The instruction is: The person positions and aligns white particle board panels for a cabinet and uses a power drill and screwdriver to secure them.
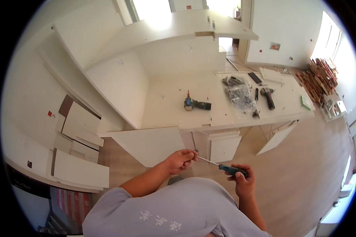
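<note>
Beside the half-built white cabinet (166, 114), our fingers (189, 157) pinch a teal-handled steel screwdriver (227, 169); flat white panels (81, 170) seem unfitted

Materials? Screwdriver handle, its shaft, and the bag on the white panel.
Handle: probably plastic or rubber, moulded-looking, teal and dark.
Shaft: likely bare metal; thin, straight, shiny grey.
Bag: likely plastic film; wrinkled, glossy, see-through.

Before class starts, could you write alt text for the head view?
A person's right hand holds a screwdriver by its handle, the left hand at the other end. Beyond, two power drills and a clear plastic bag lie on a white cabinet.
</note>
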